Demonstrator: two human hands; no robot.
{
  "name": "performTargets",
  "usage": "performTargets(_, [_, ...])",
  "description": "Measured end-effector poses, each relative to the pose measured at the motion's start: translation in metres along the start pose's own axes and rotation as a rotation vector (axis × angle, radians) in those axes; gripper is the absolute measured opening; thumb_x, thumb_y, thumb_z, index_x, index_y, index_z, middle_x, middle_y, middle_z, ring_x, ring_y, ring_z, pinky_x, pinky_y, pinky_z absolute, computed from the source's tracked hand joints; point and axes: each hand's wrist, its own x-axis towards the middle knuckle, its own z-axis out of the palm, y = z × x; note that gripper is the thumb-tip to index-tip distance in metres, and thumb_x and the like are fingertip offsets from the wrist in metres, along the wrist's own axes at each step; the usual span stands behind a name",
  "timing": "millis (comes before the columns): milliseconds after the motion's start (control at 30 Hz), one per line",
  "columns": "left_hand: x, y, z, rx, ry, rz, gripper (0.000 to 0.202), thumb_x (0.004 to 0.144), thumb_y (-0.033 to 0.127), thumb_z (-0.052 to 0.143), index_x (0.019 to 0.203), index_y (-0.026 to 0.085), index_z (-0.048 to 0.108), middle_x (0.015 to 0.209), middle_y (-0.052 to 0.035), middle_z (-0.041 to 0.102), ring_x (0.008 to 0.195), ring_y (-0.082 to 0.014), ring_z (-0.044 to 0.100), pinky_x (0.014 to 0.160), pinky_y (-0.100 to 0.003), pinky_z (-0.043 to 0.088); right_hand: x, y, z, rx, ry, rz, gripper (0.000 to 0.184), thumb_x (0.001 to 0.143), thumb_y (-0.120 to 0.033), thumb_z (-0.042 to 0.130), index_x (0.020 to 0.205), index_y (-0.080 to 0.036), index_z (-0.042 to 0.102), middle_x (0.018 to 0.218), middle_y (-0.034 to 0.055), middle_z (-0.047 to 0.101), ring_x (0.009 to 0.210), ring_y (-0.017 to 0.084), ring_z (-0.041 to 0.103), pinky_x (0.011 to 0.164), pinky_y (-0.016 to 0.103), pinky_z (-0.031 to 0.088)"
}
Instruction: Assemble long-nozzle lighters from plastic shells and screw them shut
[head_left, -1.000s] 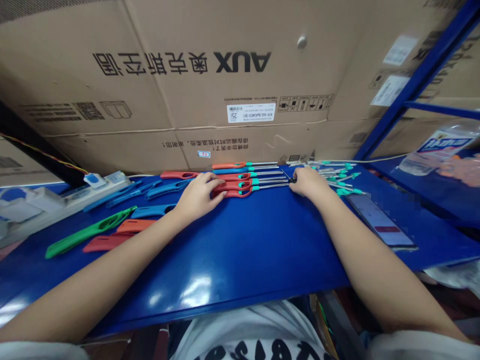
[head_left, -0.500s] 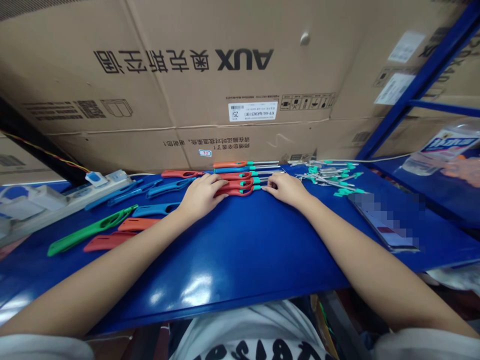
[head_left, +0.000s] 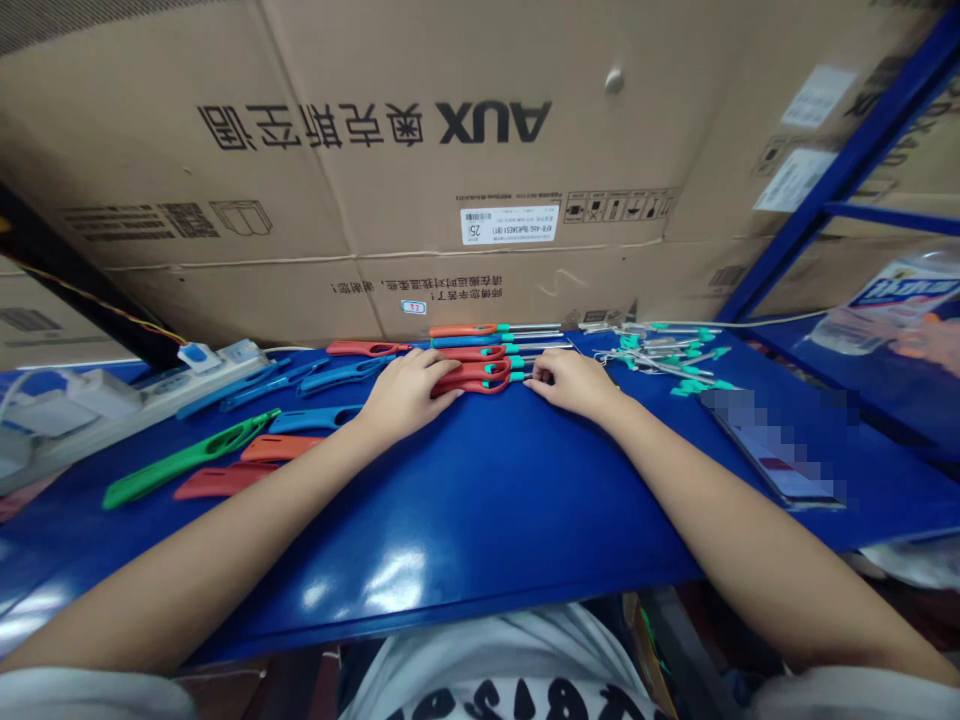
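A row of long-reach lighters lies at the back of the blue table, with coloured handles, turquoise collars and thin metal tubes pointing right. My left hand is closed around the handle end of the nearest red lighter. Fingers of my right hand pinch the metal tube of that same lighter, just past its collar. Directly behind it lies another red lighter. Farther back are a blue lighter and an orange lighter. My fingers hide part of the nearest handle and the tube's tip.
Loose metal tubes with turquoise ends are piled at right, near a phone. Several handle shells, including a green handle and a red handle, lie left beside a power strip. A cardboard box stands behind.
The view has shifted slightly, moving everything a little to the right. Both hands keep their hold on the nearest red lighter with barely any visible movement.
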Motion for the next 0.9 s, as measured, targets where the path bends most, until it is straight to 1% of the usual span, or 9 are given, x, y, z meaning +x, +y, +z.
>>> performTargets(100, [0.000, -0.004, 0.000, -0.007, 0.018, -0.012, 0.032, 0.099, 0.035, 0.052, 0.119, 0.017, 0.070, 0.120, -0.0135, 0.070, 0.109, -0.0306, 0.064, 0.094, -0.045, 0.052, -0.002, -0.007, 0.000, 0.026, -0.009, -0.059, 0.019, 0.091, -0.036, 0.065, 0.081, -0.021, 0.066, 0.093, 0.0041, 0.072, 0.085, 0.020, 0.064, 0.060, 0.027, 0.034])
performTargets(200, [0.000, -0.010, 0.001, -0.014, 0.024, -0.026, 0.032, 0.101, 0.032, 0.047, 0.114, 0.018, 0.072, 0.117, -0.0118, 0.072, 0.107, -0.0290, 0.066, 0.092, -0.044, 0.053, -0.005, -0.015, 0.001, 0.046, -0.013, -0.106, 0.019, 0.092, -0.036, 0.065, 0.081, -0.021, 0.065, 0.093, 0.0040, 0.072, 0.083, 0.019, 0.063, 0.062, 0.027, 0.034])
performTargets(367, [0.000, -0.017, 0.003, -0.032, 0.022, -0.047, 0.031, 0.101, 0.032, 0.047, 0.111, 0.019, 0.074, 0.114, -0.0112, 0.074, 0.102, -0.0273, 0.068, 0.089, -0.042, 0.055, -0.008, -0.021, 0.004, 0.079, -0.028, -0.160, 0.012, 0.092, -0.033, 0.064, 0.087, -0.022, 0.064, 0.092, 0.0031, 0.071, 0.079, 0.017, 0.062, 0.062, 0.026, 0.033])
performTargets(600, [-0.002, -0.019, 0.002, -0.041, 0.014, -0.057, 0.032, 0.101, 0.032, 0.047, 0.112, 0.017, 0.073, 0.114, -0.0119, 0.074, 0.104, -0.0289, 0.068, 0.091, -0.044, 0.054, -0.008, -0.019, 0.005, 0.095, -0.038, -0.169, 0.011, 0.093, -0.032, 0.061, 0.095, -0.022, 0.063, 0.096, 0.0038, 0.071, 0.079, 0.018, 0.062, 0.061, 0.026, 0.034])
performTargets(767, [-0.007, -0.022, 0.001, -0.041, 0.008, -0.073, 0.032, 0.101, 0.032, 0.047, 0.115, 0.019, 0.073, 0.116, -0.0113, 0.074, 0.109, -0.0296, 0.067, 0.093, -0.044, 0.054, -0.009, -0.019, 0.006, 0.095, -0.042, -0.163, 0.018, 0.094, -0.032, 0.060, 0.108, -0.022, 0.064, 0.100, 0.0052, 0.071, 0.083, 0.019, 0.064, 0.064, 0.028, 0.036])
performTargets(900, [-0.009, -0.022, -0.004, -0.044, 0.002, -0.096, 0.034, 0.101, 0.034, 0.047, 0.115, 0.018, 0.073, 0.117, -0.0120, 0.074, 0.111, -0.0303, 0.067, 0.094, -0.045, 0.055, -0.009, -0.019, 0.007, 0.092, -0.041, -0.166, 0.021, 0.094, -0.031, 0.060, 0.111, -0.022, 0.065, 0.102, 0.0057, 0.072, 0.083, 0.019, 0.065, 0.064, 0.028, 0.037])
